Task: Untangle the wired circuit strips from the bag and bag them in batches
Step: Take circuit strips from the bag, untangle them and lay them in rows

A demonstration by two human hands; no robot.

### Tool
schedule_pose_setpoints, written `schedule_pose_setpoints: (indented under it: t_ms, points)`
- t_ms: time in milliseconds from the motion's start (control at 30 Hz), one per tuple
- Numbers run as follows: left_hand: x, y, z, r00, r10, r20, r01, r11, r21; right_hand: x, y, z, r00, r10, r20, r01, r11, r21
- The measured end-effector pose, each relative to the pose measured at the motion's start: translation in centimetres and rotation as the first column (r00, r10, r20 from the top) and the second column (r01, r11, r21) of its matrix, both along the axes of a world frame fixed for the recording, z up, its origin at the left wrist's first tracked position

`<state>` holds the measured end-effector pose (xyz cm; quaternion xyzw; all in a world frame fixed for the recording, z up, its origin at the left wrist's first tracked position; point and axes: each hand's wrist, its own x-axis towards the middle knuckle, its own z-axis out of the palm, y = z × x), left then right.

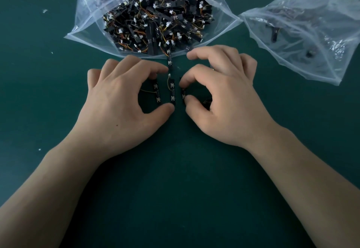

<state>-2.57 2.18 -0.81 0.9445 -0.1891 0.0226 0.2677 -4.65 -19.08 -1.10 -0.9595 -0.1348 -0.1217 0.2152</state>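
Plastic bag (pixel 88 24) lay open. The right hand (pixel 224 99) pinched a circuit strip (pixel 183 93); the left hand (pixel 120 101) arched over a second strip (pixel 157 92), grip unclear.

Two bare hands, the left hand (pixel 124 101) and the right hand (pixel 224 99), on uncovered forearms (pixel 58 179). A small mole (pixel 116 125) marks the left hand's back.

Full bag (pixel 87 19) ahead, 2nd bag (pixel 311 43) far right; open mat (pixel 175 179) near side & left.
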Motion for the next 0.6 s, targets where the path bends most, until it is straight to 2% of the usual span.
schedule_pose_setpoints:
  t_ms: [100,233,600]
  points:
    - [-0.01,-0.05,0.01,1.0,0.001,0.005,-0.001,1.0,0.005,-0.03,-0.03,0.31,0.998,0.065,0.016,-0.066,0.997,0.05]
    - [0.0,-0.18,0.01,1.0,0.013,0.015,-0.013,1.0,-0.009,0.04,0.52,0.51,0.987,0.159,-0.019,-0.159,0.987,0.025]
    - [-0.01,-0.1,-0.15,1.0,0.014,0.025,-0.013,1.0,-0.019,0.04,0.81,0.25,0.986,0.148,-0.073,-0.145,0.988,0.046]
